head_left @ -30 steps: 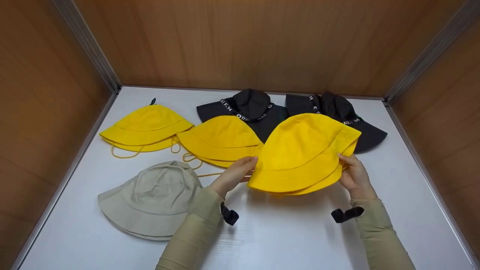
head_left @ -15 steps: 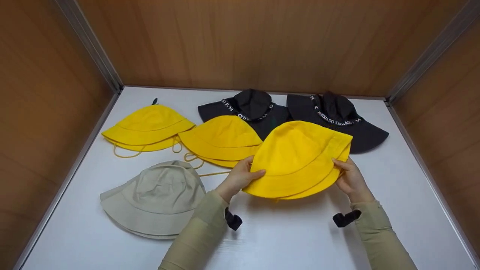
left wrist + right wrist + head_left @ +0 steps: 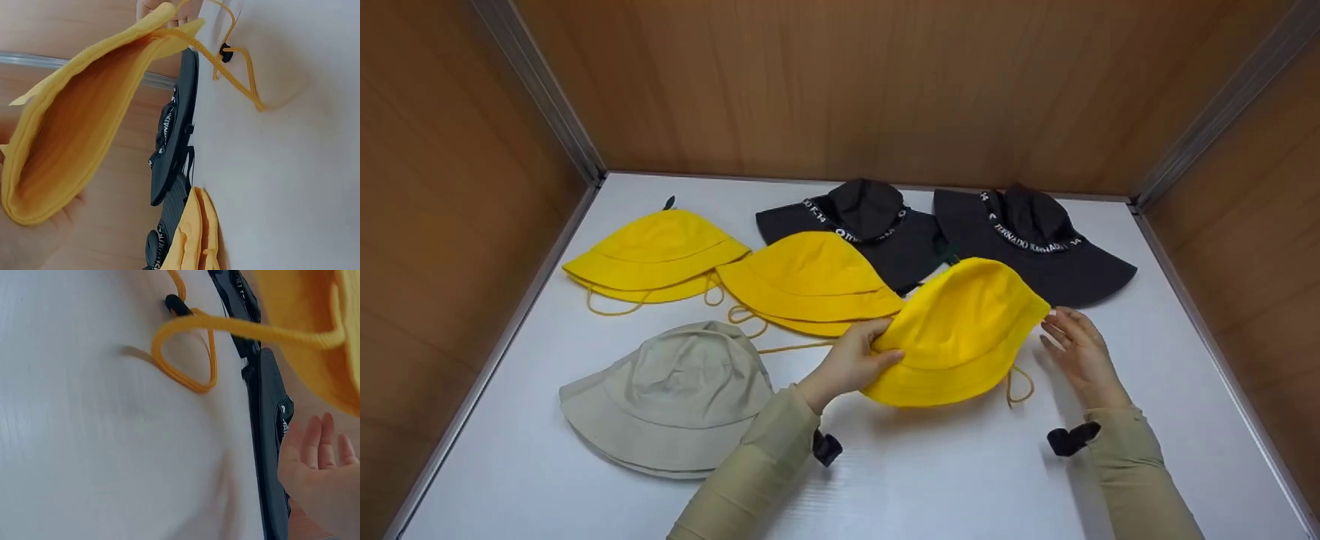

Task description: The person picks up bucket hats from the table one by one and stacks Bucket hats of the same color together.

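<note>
A yellow bucket hat [image 3: 964, 334] is held above the white table, its crown upward. My left hand [image 3: 851, 361] pinches its brim at the left, thumb on the outer face. In the left wrist view the hat's opening [image 3: 73, 118] shows from below, with a yellow cord [image 3: 219, 64] hanging from it. A black cord stopper [image 3: 226, 53] sits on that cord. My right hand [image 3: 1081, 352] is beside the hat's right edge, fingers loosely extended; the right wrist view shows this hand [image 3: 318, 472] holding nothing.
Two more yellow hats [image 3: 660, 247] [image 3: 810, 274] lie to the left and behind. A beige hat [image 3: 667, 405] rests at front left. Two black hats [image 3: 877, 232] [image 3: 1035, 247] lie along the back. Wooden walls [image 3: 855, 90] enclose the table [image 3: 945, 480].
The held yellow hat has come lower and turned, its cord now hanging at the right. My right hand has let go of the brim and moved slightly right; the left keeps its grip.
</note>
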Demonstrator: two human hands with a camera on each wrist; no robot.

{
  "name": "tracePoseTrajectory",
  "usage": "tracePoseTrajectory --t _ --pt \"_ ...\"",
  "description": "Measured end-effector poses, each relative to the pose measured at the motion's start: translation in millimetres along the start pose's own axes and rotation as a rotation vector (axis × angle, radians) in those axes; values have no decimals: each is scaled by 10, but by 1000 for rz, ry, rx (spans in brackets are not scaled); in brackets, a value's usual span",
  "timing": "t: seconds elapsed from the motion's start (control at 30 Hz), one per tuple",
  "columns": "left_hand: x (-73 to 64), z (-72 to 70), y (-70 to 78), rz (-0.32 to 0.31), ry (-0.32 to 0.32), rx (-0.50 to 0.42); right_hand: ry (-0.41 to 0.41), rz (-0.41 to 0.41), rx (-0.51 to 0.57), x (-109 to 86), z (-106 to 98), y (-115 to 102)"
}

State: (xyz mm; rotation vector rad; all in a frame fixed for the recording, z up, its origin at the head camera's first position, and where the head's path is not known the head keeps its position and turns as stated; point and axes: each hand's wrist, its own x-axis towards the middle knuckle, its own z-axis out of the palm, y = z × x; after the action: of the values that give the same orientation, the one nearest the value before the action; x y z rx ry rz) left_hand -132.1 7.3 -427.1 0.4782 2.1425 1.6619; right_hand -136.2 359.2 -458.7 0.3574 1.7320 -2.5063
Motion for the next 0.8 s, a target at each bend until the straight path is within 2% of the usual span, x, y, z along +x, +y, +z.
tracePoseTrajectory --t 0.1,0.27,0.33,0.37,0.47,0.6,0.8 --pt "-15 -12 24 7 -42 32 -21 -77 -118 8 -31 -85" --pt "-41 -55 40 -10 -83 41 -135 -145 -666 47 19 -247" --pt "-50 -77 43 4 -97 47 -200 -154 -843 69 67 -291" --pt "-50 -89 45 10 -106 49 -234 -154 -897 80 93 -305" --pt "-46 -131 52 50 -141 71 -320 -131 -981 104 174 -320" --pt "-30 -196 70 60 -172 99 -390 -70 -1022 101 232 -301" --pt "0 -296 80 4 -150 102 -372 -39 -1052 55 279 -337"
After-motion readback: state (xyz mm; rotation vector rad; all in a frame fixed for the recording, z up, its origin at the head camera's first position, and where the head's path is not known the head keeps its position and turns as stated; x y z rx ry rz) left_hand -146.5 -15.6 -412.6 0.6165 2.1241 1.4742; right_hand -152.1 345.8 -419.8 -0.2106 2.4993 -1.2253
